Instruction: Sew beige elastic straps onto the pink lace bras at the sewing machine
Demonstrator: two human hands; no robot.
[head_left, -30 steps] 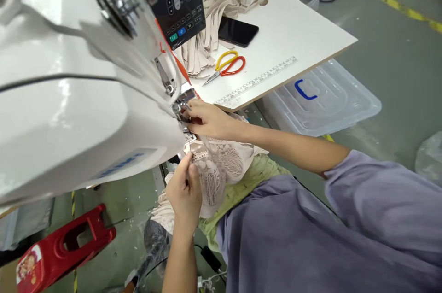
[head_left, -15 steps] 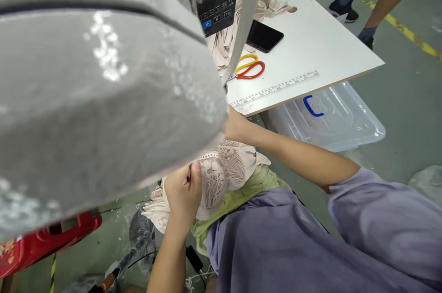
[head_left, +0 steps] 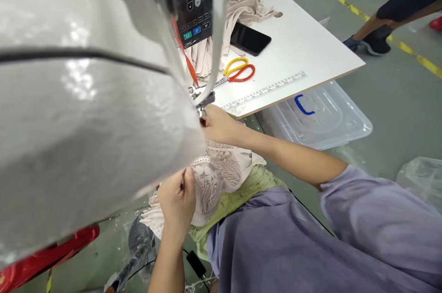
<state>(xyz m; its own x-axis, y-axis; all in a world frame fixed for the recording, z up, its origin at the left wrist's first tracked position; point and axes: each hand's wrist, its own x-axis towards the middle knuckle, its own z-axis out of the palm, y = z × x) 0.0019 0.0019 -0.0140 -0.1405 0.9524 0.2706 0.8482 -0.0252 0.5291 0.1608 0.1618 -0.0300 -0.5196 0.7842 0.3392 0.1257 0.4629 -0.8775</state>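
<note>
A pale beige lace bra [head_left: 207,187] with moulded cups lies over the lap, below the sewing machine's head [head_left: 86,145]. My left hand [head_left: 177,198] is closed in a fist on the near edge of the bra, thumb on top. My right hand [head_left: 221,125] is curled at the far side of the bra, close to the metal presser foot [head_left: 202,102]; its fingertips are partly hidden by the machine. The white machine head covers the seam area between both hands.
On the white table [head_left: 293,49] lie scissors [head_left: 240,72] with yellow and red handles, a black phone [head_left: 250,38], beige fabric strips [head_left: 247,9] and a printed ruler [head_left: 265,92]. A control panel [head_left: 193,7] stands behind. Below is a clear plastic box [head_left: 321,118]. Another person's legs [head_left: 383,30] are at right.
The view has shifted, so the machine head sits further left and the presser foot and my right hand now show. Both hands keep their places at the bra. The other person's legs have changed position.
</note>
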